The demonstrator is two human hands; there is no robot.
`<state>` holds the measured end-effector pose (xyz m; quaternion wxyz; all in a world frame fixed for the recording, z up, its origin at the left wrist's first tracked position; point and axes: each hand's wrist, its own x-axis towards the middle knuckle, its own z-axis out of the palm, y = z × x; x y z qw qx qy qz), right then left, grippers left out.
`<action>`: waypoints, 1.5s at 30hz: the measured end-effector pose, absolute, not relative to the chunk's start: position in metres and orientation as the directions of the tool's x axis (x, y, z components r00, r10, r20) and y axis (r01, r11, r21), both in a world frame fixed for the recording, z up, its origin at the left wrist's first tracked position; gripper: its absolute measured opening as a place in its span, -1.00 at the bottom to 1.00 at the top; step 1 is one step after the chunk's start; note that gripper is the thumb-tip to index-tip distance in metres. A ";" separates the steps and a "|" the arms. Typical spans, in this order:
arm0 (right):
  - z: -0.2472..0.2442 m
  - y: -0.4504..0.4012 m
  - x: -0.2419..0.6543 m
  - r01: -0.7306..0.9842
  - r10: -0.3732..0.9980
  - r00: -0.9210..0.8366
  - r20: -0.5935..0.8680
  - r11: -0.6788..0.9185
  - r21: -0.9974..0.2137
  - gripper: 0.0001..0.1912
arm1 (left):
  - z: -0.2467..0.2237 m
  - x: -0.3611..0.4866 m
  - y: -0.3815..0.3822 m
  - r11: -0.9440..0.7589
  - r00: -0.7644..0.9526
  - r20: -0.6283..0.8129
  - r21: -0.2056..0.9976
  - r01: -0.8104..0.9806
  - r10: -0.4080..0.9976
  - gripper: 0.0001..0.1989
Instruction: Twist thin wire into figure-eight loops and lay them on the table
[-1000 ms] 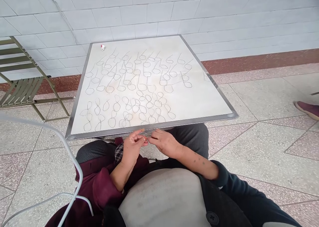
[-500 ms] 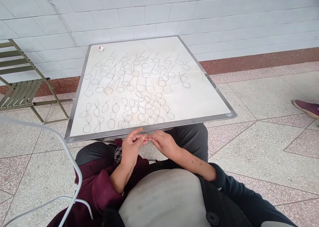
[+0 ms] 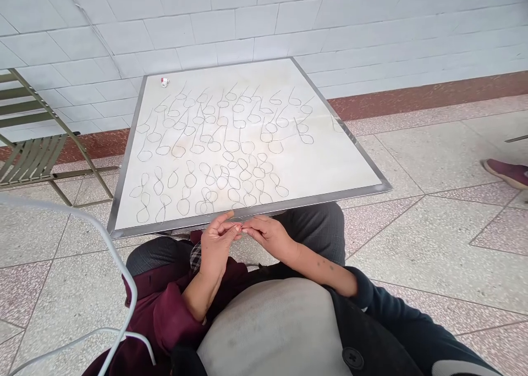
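A thin wire (image 3: 241, 225) is held between two bare hands, just in front of the near edge of a square surface (image 3: 330, 169); it is mostly hidden by the fingers, so its shape cannot be told. By the left hand (image 3: 213, 248) the wire is pinched between thumb and fingers, the grip closed on it; by the right hand (image 3: 274, 239) it is pinched in the same way, palm turned down, and the fingertips of both hands are brought together where it is held. The surface is white and is bordered by a grey metal edge; its far half is covered by loose rows of single-loop wires (image 3: 240, 120), each with a straight tail; nearer the hands, wires bent into double loops (image 3: 223, 181) are laid close together, some overlapping. Near the far left corner a small red-and-white object (image 3: 165, 82) is set down. Beyond the surface a white tiled wall (image 3: 256, 23) is seen; at the left a green slatted chair (image 3: 37, 153) is placed, and the near left corner of the view is crossed by a pale cable (image 3: 122, 261); at the far right a dark red shoe (image 3: 506, 172) is seen on the speckled floor (image 3: 412, 244).
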<state>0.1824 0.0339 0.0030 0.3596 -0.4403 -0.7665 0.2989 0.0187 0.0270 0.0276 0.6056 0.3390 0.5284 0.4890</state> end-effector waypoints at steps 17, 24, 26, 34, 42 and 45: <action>-0.011 0.024 0.177 0.322 0.945 -0.202 0.258 0.313 -0.894 -0.87 | 0.022 0.019 0.031 0.311 -0.163 -0.411 0.848 -0.429 0.897 -0.60; -0.004 0.024 0.174 0.442 0.897 -0.268 0.351 0.438 -0.782 -0.82 | 0.019 0.018 0.029 0.248 -0.179 -0.347 0.874 -0.418 0.920 -0.62; -0.004 0.025 0.174 0.437 0.908 -0.254 0.334 0.415 -0.798 -0.84 | 0.018 0.018 0.028 0.211 -0.183 -0.302 0.893 -0.397 0.936 -0.64; -0.002 0.033 0.169 0.189 0.985 -0.120 0.127 0.148 -0.971 -0.83 | 0.023 0.020 0.022 0.172 -0.058 -0.186 0.965 -0.198 0.981 -0.62; 0.001 0.028 0.163 -0.023 0.993 -0.119 0.012 0.010 -1.000 -0.80 | 0.024 0.020 0.021 0.151 -0.027 -0.158 0.973 -0.175 0.987 -0.56; 0.001 0.028 0.161 -0.036 0.994 -0.106 0.006 0.002 -0.999 -0.79 | 0.023 0.020 0.022 0.150 -0.036 -0.158 0.974 -0.171 0.987 -0.56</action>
